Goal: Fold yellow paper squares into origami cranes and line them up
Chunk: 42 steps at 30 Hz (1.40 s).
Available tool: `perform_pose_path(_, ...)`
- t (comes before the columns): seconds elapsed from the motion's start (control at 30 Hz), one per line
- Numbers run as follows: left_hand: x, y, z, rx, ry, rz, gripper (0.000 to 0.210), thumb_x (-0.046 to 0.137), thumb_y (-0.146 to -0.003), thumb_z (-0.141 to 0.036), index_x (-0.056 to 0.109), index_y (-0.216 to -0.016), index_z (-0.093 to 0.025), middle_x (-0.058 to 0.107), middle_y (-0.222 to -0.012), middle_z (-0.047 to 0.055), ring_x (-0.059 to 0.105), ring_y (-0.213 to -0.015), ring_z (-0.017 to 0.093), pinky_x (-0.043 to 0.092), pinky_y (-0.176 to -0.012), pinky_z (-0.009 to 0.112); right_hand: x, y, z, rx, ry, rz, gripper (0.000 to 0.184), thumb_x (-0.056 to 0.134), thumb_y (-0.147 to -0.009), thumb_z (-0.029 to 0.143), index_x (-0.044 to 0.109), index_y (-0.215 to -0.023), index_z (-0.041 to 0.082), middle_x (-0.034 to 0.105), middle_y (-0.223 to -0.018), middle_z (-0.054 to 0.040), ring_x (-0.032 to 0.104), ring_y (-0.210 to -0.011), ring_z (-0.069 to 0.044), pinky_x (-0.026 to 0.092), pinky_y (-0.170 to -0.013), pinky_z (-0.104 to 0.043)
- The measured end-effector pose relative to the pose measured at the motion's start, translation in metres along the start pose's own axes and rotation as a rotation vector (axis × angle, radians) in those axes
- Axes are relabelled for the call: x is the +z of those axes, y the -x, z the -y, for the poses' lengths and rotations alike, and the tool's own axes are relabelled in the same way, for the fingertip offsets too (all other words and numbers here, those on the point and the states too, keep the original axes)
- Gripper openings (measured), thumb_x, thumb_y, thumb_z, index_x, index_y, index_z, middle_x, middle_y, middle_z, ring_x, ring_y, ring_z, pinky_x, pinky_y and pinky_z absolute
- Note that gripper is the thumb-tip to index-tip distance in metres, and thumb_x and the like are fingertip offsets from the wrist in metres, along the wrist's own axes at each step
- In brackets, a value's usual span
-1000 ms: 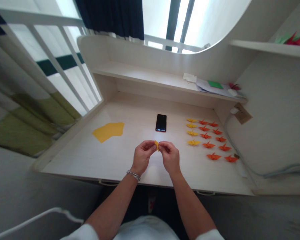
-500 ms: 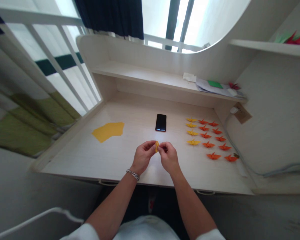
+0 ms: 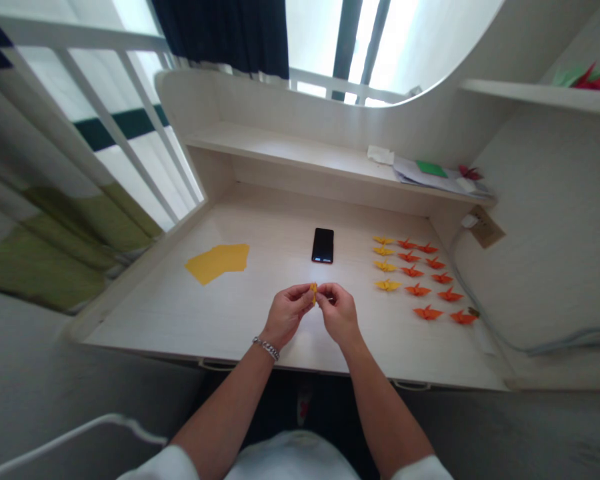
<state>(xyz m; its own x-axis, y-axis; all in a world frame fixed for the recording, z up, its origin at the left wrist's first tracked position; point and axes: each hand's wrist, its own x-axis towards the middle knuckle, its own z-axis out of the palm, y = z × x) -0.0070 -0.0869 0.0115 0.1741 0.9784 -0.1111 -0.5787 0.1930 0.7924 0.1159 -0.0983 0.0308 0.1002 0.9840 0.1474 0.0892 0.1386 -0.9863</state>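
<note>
A small piece of folded yellow paper is pinched between my two hands above the desk. My left hand, with a chain bracelet at its wrist, grips it from the left between thumb and fingers. From the other side, the fingertips of my right hand are closed on it. Fingers cover much of the paper, so its exact shape is unclear. Yellow paper cranes stand in a column to the right, beside two columns of orange paper cranes. Flat yellow paper sheets lie overlapping on the left.
A black phone lies just beyond my hands on the pale desk. Papers and a green square rest on the back shelf. A grey cable runs along the right wall. White railing borders the left.
The yellow paper between my fingertips has turned slightly and looks narrower. Both hands stay in nearly the same place.
</note>
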Motion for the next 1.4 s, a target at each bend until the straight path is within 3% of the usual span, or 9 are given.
perform_pose_path(0.27,0.0016,0.0012,-0.0036,-0.014,-0.056,0.018,0.028,0.080,-0.066,-0.026,0.074,-0.090,-0.014,0.072,-0.086,0.008,0.064,-0.075,0.014,0.052,-0.072,0.028,-0.0062,-0.0017,0.0018,-0.034,0.100,0.060,0.016,0.058,-0.081,0.034,0.061,-0.078,0.019,0.062,-0.069,-0.0007,0.056,-0.062,-0.015,0.047,-0.059,-0.027)
perform_pose_path(0.47,0.0019,0.0005,-0.0033,-0.020,-0.063,-0.019,0.024,0.081,-0.064,-0.024,0.073,-0.085,-0.014,0.072,-0.084,0.007,0.064,-0.073,0.014,0.052,-0.071,0.027,-0.0049,0.0019,0.0017,-0.095,0.209,0.007,0.012,0.055,-0.083,0.029,0.062,-0.080,0.020,0.064,-0.073,-0.0020,0.057,-0.066,-0.017,0.045,-0.062,-0.028)
perform_pose_path(1.0,0.0051,0.0024,-0.0017,0.054,-0.164,-0.094,0.029,0.080,-0.064,-0.028,0.072,-0.087,-0.012,0.072,-0.083,0.008,0.066,-0.075,0.016,0.053,-0.076,0.031,-0.0071,0.0044,0.0011,-0.138,0.250,0.026,0.014,0.053,-0.084,0.023,0.066,-0.086,0.019,0.066,-0.082,-0.0046,0.060,-0.074,-0.018,0.050,-0.069,-0.030)
perform_pose_path(1.17,0.0061,0.0015,-0.0023,0.076,-0.136,-0.135,0.032,0.080,-0.063,-0.028,0.071,-0.088,-0.011,0.072,-0.085,0.009,0.067,-0.076,0.018,0.054,-0.079,0.035,-0.0072,0.0059,0.0058,-0.145,0.221,0.061,0.019,0.063,-0.078,0.025,0.067,-0.095,0.019,0.068,-0.092,-0.0058,0.063,-0.078,-0.018,0.053,-0.069,-0.029)
perform_pose_path(1.4,0.0071,0.0004,0.0044,0.116,-0.103,-0.163,0.034,0.079,-0.065,-0.029,0.069,-0.093,-0.011,0.072,-0.088,0.009,0.067,-0.079,0.018,0.053,-0.083,0.037,-0.0023,0.0061,0.0061,-0.142,0.232,-0.035,0.016,0.061,-0.079,0.020,0.070,-0.092,0.020,0.070,-0.088,-0.0050,0.065,-0.079,-0.019,0.054,-0.076,-0.033)
